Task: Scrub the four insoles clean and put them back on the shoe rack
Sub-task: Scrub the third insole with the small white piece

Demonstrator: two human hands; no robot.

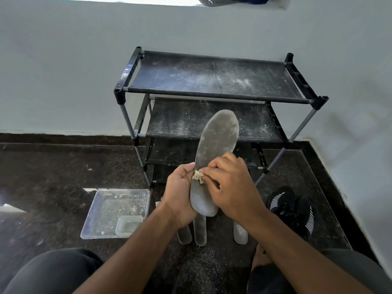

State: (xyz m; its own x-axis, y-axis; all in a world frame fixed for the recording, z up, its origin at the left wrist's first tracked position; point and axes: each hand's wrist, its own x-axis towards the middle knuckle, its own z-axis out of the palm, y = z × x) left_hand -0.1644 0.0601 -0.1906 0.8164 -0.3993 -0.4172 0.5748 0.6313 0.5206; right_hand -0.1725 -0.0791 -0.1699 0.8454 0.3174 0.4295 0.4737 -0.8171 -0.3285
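One insole (214, 149) stands tilted before the rack (212, 81), gripped at its lower edge by the left hand (180, 194). Right hand (231, 187) fingers (210, 172) pinch a small rag (198, 177) against it. Three more insoles (200, 232) lie on the floor (53, 166), between a tray (115, 213) at left and shoes (294, 206) at right.

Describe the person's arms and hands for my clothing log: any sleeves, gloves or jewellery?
Both forearms are bare up to the frame edge: no sleeves show. The left hand and right hand wear no gloves, and no rings, watch or bracelet are visible.
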